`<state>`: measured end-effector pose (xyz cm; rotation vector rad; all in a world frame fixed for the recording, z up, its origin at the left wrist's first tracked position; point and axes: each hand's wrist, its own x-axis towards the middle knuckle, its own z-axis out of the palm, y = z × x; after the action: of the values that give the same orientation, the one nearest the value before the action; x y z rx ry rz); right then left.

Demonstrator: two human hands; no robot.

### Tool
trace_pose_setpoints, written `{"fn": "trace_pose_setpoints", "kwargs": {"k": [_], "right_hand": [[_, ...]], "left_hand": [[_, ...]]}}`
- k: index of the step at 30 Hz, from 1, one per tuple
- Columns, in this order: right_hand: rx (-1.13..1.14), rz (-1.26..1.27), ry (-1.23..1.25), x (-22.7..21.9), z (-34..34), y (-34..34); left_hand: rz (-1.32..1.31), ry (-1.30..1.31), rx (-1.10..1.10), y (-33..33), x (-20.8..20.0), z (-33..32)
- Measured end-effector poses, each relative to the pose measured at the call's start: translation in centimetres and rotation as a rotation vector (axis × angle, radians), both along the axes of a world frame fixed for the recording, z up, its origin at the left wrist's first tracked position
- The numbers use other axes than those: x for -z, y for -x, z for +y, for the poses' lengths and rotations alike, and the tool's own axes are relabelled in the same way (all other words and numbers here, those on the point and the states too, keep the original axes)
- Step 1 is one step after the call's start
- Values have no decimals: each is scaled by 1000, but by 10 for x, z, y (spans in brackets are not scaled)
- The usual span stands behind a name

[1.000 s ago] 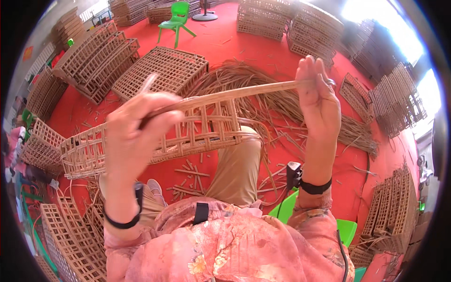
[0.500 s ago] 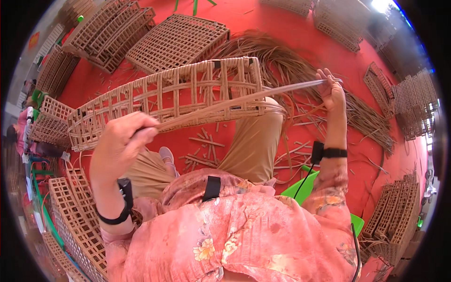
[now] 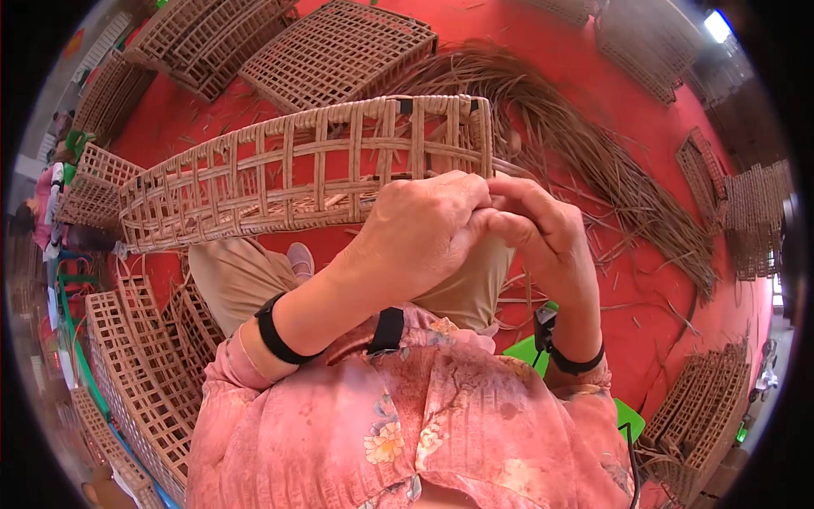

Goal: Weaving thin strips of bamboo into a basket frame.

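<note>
A long openwork basket panel (image 3: 254, 182), woven from brown flat strips with a wrapped rim, slants across in front of me above my knees. By its right end my two hands meet, fingertips close together. My left hand (image 3: 428, 220) is closed, its back toward me, covering part of the lower weave. Curled in from the right, my right hand (image 3: 547, 233) pinches with thumb and fingers against the left. The brown weaving strip they held stretched a moment earlier is mostly hidden in the fingers.
A long bundle of loose strips (image 3: 610, 161) lies on the red floor (image 3: 632, 297) beyond the panel. Woven basket pieces stand at far left (image 3: 339, 55), near left (image 3: 140, 356) and near right (image 3: 699, 416). Part of a green stool (image 3: 526, 352) shows beside me.
Both hands have come together: the left moved right, the right moved down and inward. The strip stretched between them no longer shows. The panel sits slightly differently as the view has shifted.
</note>
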<state>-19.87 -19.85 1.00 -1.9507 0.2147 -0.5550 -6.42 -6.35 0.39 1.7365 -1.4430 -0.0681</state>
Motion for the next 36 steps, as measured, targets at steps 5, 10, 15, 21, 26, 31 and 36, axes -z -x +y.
{"fn": "trace_pose_setpoints", "kwargs": {"k": [5,10,15,21,26,31,36], "right_hand": [[167,144,198,-4,-31,6],[322,203,463,-15,-50,-16],[259,226,635,-8,-57,-41],[127,276,428,-3,-64,-54],[168,242,353,6,-71,-52],[151,313,148,3,-93,-38],[93,233,150,6,-92,-45]], "left_hand": [[169,-72,-84,-32,-8,13],[111,19,-228,-56,-11,-1],[-212,-166,-157,-58,-2,-26],[-10,-182,-128,-66,3,-43],[209,-112,-124,-73,-4,-36],[74,4,-194,-86,3,-9],[-313,31,-318,-79,11,-1]]}}
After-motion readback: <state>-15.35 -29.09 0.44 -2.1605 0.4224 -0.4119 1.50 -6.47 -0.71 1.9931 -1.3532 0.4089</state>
